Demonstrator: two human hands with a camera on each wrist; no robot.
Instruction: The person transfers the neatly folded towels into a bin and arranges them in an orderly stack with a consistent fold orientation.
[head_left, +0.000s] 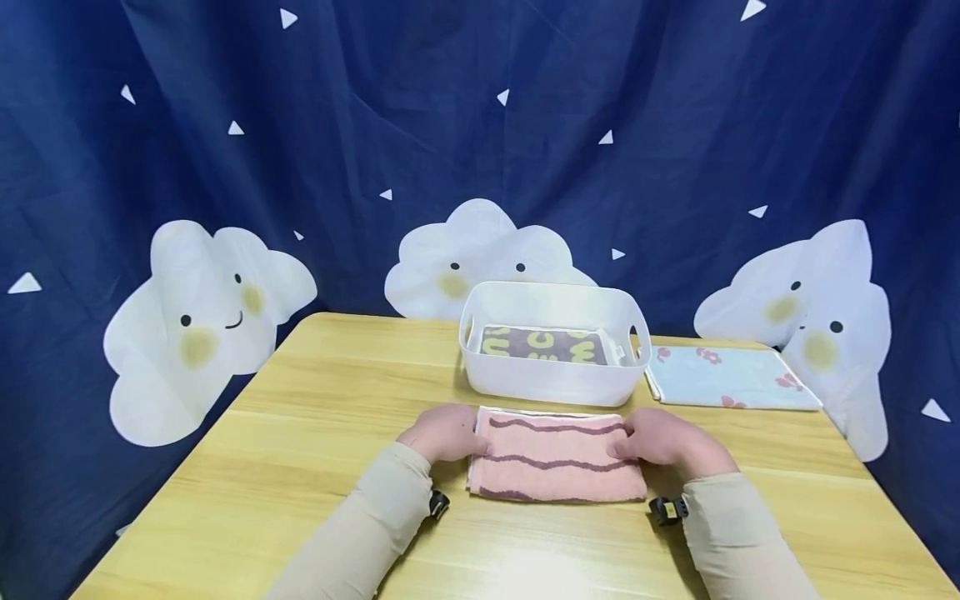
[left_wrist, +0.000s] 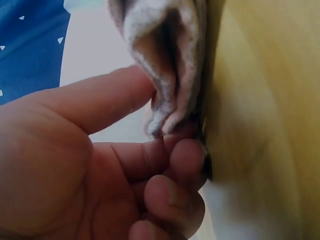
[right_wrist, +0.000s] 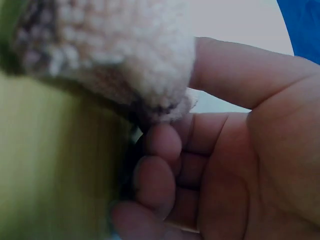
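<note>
A folded pink towel [head_left: 558,454] with wavy dark stripes lies near the middle of the table, in front of a white basket. My left hand [head_left: 447,433] pinches its left edge, thumb on top and fingers curled underneath. On the opposite side my right hand [head_left: 663,437] pinches the right edge in the same way. The left wrist view shows the towel's folded layers [left_wrist: 167,65] between thumb and curled fingers. In the right wrist view, the towel's looped pile [right_wrist: 125,45] sits between the thumb and the bent fingers.
Just behind the towel stands the white plastic basket [head_left: 551,382], with a folded grey towel [head_left: 517,343] with yellow letters inside. To its right a folded light blue towel [head_left: 742,379] with pink flowers lies on the wooden table [head_left: 322,400]. A dark blue curtain [head_left: 442,133] hangs behind.
</note>
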